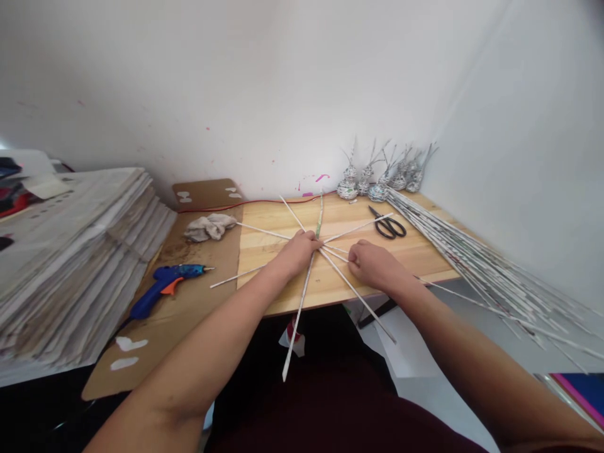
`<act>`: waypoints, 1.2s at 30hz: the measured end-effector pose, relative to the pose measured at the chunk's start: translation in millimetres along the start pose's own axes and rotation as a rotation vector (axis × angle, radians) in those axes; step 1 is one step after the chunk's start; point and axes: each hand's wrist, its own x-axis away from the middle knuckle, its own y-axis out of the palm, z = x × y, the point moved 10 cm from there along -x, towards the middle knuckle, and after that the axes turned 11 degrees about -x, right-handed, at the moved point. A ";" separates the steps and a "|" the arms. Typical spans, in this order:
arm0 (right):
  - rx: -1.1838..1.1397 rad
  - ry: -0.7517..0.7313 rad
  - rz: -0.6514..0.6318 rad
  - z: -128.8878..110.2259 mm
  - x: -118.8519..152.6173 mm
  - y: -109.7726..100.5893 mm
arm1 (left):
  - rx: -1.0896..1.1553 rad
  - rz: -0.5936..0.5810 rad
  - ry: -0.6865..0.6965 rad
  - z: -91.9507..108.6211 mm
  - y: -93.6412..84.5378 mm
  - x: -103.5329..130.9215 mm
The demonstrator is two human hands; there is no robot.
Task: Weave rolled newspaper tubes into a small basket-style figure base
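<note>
Several thin rolled-paper sticks (352, 288) cross like spokes over the wooden table (278, 296), some reaching past its front edge. My left hand (301, 250) is closed at the point where they cross, its fingertips pinching the sticks there. To the right of it, my right hand (370, 263) is curled around one or more sticks that run out from the crossing; a long stick also emerges behind my right wrist. The exact grip of the right fingers is partly hidden.
At left are a blue glue gun (163, 286) on cardboard (198, 314), a crumpled cloth (210, 226) and a tall newspaper stack (89, 251). At right lie black scissors (389, 225), woven paper pieces (377, 189) by the wall and a bundle of paper sticks (491, 270).
</note>
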 end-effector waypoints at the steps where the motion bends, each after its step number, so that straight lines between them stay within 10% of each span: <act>1: 0.058 -0.005 0.000 -2.5 -1.5 -3.4 | 0.000 -0.001 -0.004 0.2 0.5 -0.5; 21: 0.417 -0.214 0.034 -4.5 -41.0 -58.2 | 0.161 -0.128 -0.077 18.8 4.0 -24.1; 36: 0.163 -0.268 0.252 36.7 -41.4 -24.9 | -0.001 -0.060 -0.052 28.2 0.6 -30.9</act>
